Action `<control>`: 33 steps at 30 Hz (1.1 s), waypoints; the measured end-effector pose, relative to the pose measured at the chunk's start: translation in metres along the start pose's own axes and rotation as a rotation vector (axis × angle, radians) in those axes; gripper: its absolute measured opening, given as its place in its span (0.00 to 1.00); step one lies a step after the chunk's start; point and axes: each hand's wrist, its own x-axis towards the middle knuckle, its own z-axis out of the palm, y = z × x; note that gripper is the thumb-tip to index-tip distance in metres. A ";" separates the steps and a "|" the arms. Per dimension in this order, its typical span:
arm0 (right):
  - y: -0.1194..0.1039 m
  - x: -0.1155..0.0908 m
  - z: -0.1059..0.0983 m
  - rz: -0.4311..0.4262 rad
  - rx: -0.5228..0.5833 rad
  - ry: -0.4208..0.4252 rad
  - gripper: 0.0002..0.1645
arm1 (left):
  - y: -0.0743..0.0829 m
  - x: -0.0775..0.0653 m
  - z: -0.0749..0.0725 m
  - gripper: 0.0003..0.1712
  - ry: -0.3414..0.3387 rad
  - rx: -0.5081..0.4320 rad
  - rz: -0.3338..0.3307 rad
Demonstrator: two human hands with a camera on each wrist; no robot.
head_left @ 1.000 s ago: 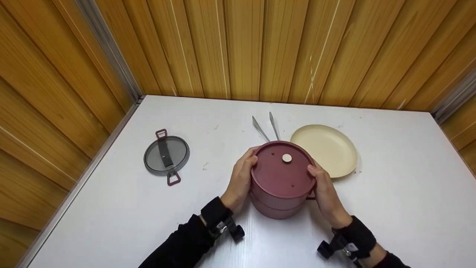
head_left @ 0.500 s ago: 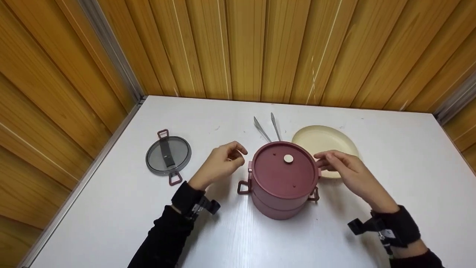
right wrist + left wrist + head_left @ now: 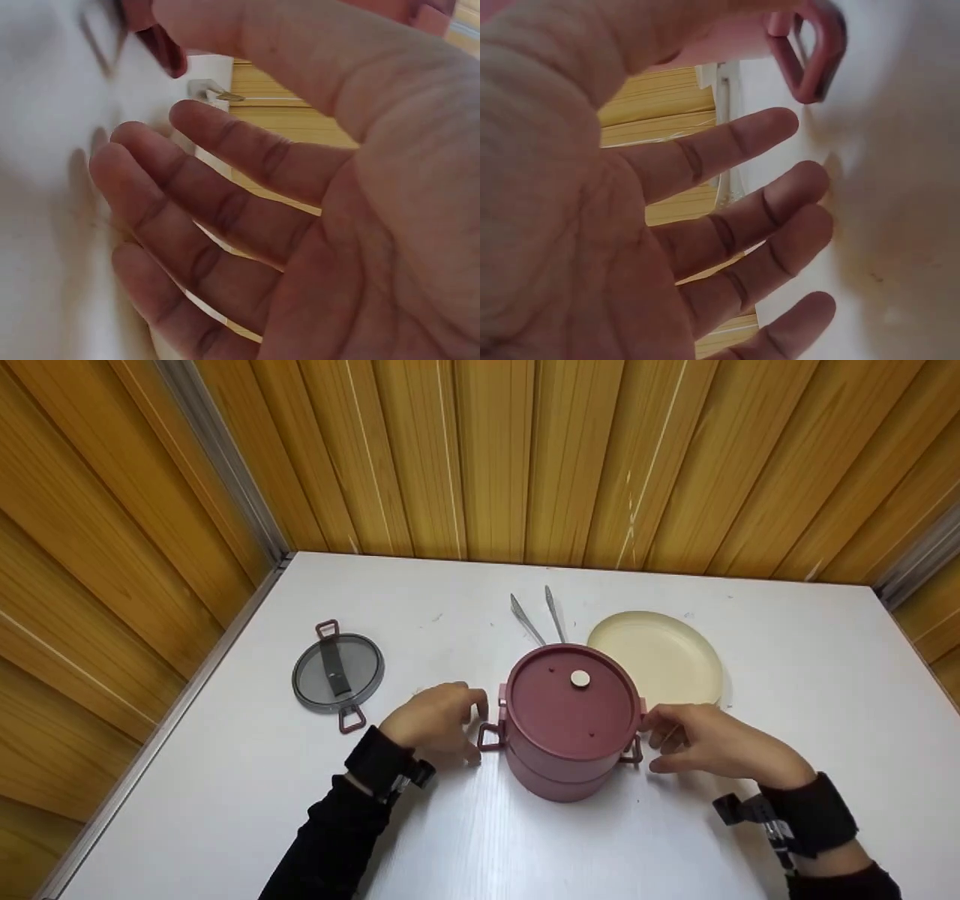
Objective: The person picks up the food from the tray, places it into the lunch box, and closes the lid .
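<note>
A dark red two-tier pot (image 3: 562, 765) stands upright in the middle of the table, its round lid (image 3: 570, 712) on top with a cream knob. Loop handles stick out low on both sides. Beside the left loop handle (image 3: 490, 737) is my left hand (image 3: 435, 718), fingers spread and slightly bent. My right hand (image 3: 720, 746) hovers by the right loop handle (image 3: 634, 751), thumb apart from the fingers. In both wrist views the palms hold nothing, with a loop handle (image 3: 817, 60) close to the left hand and another loop handle (image 3: 169, 52) near the right thumb.
A grey see-through lid (image 3: 360, 667) with a dark strap and red loops lies on the left. Behind the pot are two metal utensils (image 3: 555, 611), their near ends hidden. An oval cream plate (image 3: 675, 652) lies at the back right. Wood-look panels (image 3: 487, 465) bound the table.
Both hands have let go of the pot's upper sides, moved outward, then come down toward the low loop handles. The pot has stayed in place.
</note>
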 end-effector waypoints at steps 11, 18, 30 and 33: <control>-0.002 0.007 0.009 -0.032 -0.051 -0.006 0.17 | -0.004 0.006 0.006 0.23 0.043 0.041 0.073; -0.003 0.009 0.011 -0.024 -0.048 -0.005 0.17 | -0.003 0.007 0.007 0.19 0.053 0.048 0.083; -0.002 0.011 0.012 -0.040 -0.046 -0.004 0.14 | -0.003 0.006 0.008 0.18 0.097 0.080 0.113; -0.002 0.011 0.012 -0.040 -0.048 -0.007 0.13 | -0.002 0.006 0.008 0.18 0.108 0.089 0.116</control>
